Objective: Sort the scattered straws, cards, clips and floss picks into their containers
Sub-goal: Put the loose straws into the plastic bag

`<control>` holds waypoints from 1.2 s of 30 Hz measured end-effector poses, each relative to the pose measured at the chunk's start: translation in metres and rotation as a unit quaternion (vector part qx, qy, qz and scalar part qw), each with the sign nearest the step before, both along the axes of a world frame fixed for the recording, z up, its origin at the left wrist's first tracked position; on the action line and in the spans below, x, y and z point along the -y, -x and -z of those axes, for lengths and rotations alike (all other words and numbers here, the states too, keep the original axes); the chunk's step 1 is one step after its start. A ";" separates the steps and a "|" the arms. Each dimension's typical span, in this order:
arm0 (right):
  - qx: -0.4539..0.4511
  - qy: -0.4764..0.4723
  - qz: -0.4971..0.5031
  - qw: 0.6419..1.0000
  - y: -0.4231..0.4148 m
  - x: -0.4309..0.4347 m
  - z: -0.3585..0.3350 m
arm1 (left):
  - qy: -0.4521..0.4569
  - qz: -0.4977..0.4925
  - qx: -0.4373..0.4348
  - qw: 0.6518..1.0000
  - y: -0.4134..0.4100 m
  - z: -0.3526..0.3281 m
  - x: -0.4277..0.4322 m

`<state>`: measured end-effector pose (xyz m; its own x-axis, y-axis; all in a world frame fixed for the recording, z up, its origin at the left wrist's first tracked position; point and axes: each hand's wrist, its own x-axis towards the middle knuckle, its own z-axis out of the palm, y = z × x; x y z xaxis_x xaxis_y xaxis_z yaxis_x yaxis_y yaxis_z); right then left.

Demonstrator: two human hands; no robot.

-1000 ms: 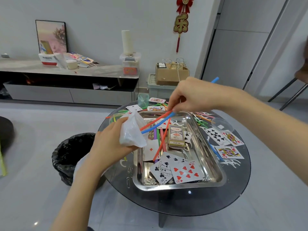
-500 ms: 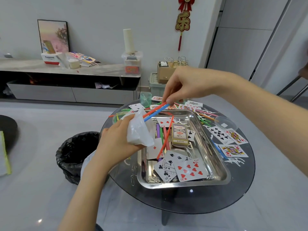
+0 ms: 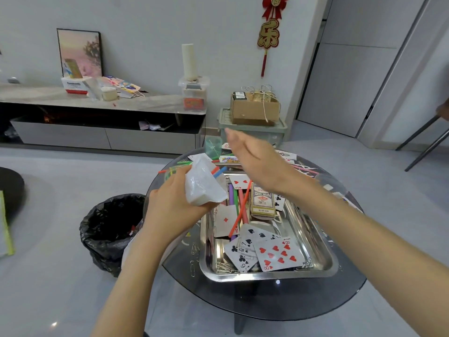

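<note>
My left hand (image 3: 170, 205) grips a clear plastic bag (image 3: 202, 184) over the left rim of the steel tray (image 3: 323, 259). A red and a blue straw (image 3: 218, 171) stick out of the bag's mouth. My right hand (image 3: 255, 161) hovers open above the tray's far end, fingers straight, holding nothing. In the tray lie more straws (image 3: 239, 210), playing cards (image 3: 275, 255), a card box (image 3: 262, 200) and paper clips (image 3: 224, 266). More cards (image 3: 288, 155) and straws are scattered on the round glass table (image 3: 267, 302).
A small green cup (image 3: 213, 145) stands at the table's far edge. A black-lined bin (image 3: 110, 229) sits on the floor left of the table. Loose paper clips (image 3: 194, 249) lie on the glass left of the tray. A chair leg (image 3: 425, 147) shows at right.
My right hand pushed the red and blue straws into the bag, let go, and has opened and lifted away. My left hand kept holding the bag.
</note>
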<state>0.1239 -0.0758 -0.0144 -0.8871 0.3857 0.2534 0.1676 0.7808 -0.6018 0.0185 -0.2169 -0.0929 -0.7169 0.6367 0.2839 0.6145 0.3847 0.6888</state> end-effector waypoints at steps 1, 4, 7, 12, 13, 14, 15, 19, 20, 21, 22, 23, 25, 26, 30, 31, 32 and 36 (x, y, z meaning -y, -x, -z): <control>0.030 0.066 -0.047 0.996 0.000 0.010 0.010 | 0.001 0.000 -0.001 1.000 -0.002 0.000 -0.001; 0.056 0.129 -0.123 0.982 0.005 0.029 0.034 | -0.004 0.003 0.008 1.000 -0.004 0.000 -0.001; -0.015 0.170 -0.093 0.981 0.010 0.020 0.032 | -0.012 0.000 0.033 0.999 -0.002 0.000 0.000; 0.109 -0.007 0.102 0.989 -0.002 -0.054 0.051 | 0.013 0.013 0.031 0.999 0.002 0.002 0.005; 0.156 -0.024 0.131 0.979 -0.005 -0.065 0.061 | 0.023 0.016 0.026 0.999 0.003 0.002 0.006; 0.186 -0.019 0.147 0.971 -0.006 -0.071 0.073 | 0.033 0.020 0.021 0.999 0.003 0.002 0.007; 0.197 -0.005 0.157 0.968 -0.006 -0.074 0.085 | 0.041 0.024 0.018 0.999 0.003 0.002 0.007; 0.166 -0.029 0.171 0.971 0.014 -0.070 0.120 | 0.054 0.043 0.016 0.997 0.002 0.001 0.005; 0.162 -0.056 0.176 0.969 0.021 -0.067 0.125 | 0.060 0.045 0.018 0.997 0.002 0.000 0.005; 0.167 -0.079 0.181 0.966 0.028 -0.065 0.129 | 0.063 0.046 0.021 0.997 0.001 0.000 0.004; 0.181 -0.096 0.185 0.961 0.035 -0.064 0.132 | 0.063 0.046 0.026 0.997 0.001 0.000 0.004; 0.197 -0.112 0.190 0.955 0.041 -0.063 0.135 | 0.058 0.047 0.033 0.997 0.002 0.000 0.004; 0.219 -0.117 0.208 0.946 0.047 -0.062 0.139 | 0.041 0.053 0.050 0.996 0.001 0.001 0.004; 0.224 -0.107 0.217 0.944 0.049 -0.063 0.140 | 0.033 0.057 0.059 0.996 0.002 0.002 0.004; 0.216 -0.029 0.237 0.947 0.044 -0.066 0.128 | 0.016 0.067 0.084 0.994 0.006 0.004 0.004; 0.204 0.001 0.235 0.950 0.039 -0.066 0.121 | 0.010 0.068 0.092 0.993 0.007 0.005 0.005; 0.181 0.046 0.228 0.956 0.034 -0.065 0.113 | 0.006 0.068 0.097 0.993 0.007 0.006 0.005; -0.055 0.301 0.164 0.938 0.012 -0.056 0.060 | 0.010 0.067 0.102 0.993 0.008 0.010 0.004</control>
<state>0.1122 -0.0195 -0.0748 -0.6763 0.7365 -0.0143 0.2503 0.2116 -0.9448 0.0103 -0.2204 -0.1031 -0.6673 0.7336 0.1287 0.5098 0.3239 0.7970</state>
